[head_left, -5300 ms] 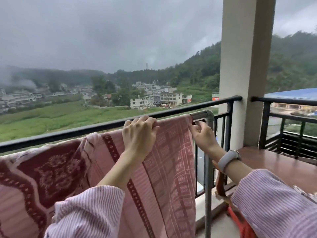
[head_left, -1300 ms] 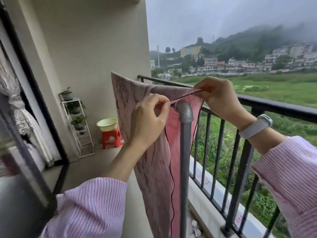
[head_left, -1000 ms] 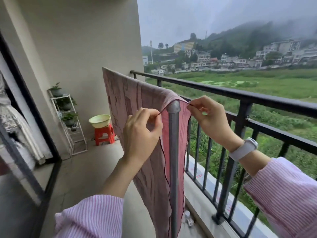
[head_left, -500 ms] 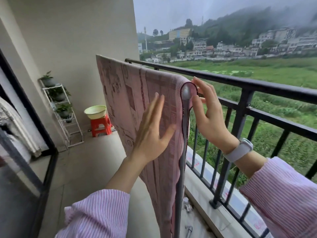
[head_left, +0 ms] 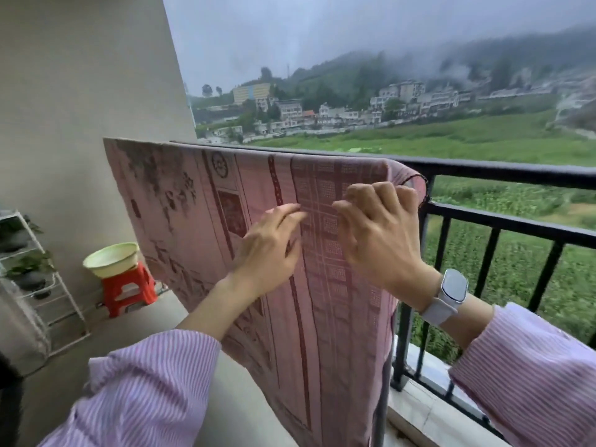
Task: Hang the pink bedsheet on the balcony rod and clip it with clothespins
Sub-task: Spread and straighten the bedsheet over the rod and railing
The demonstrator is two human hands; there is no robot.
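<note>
The pink patterned bedsheet [head_left: 206, 201] hangs draped over the balcony rod, its near face toward me. The sheet hides the rod's top; only the rod's grey upright post [head_left: 381, 414] shows below the sheet's right edge. My left hand [head_left: 269, 250] lies on the near face with its fingers stretched out, pressing the cloth. My right hand [head_left: 377, 233] rests on the cloth just below the rod's right end, fingers bent and fingertips touching the fabric, holding nothing. No clothespin is in view.
The black balcony railing [head_left: 516, 171] runs behind the sheet and off to the right. A red stool [head_left: 129, 290] carrying a pale green basin [head_left: 109, 258] stands by the wall at left, beside a white plant rack [head_left: 48, 285].
Both hands have left the rod's end, where they pinched and then flanked the sheet's edge, and now lie on the sheet's near face. My view has turned toward the sheet's face.
</note>
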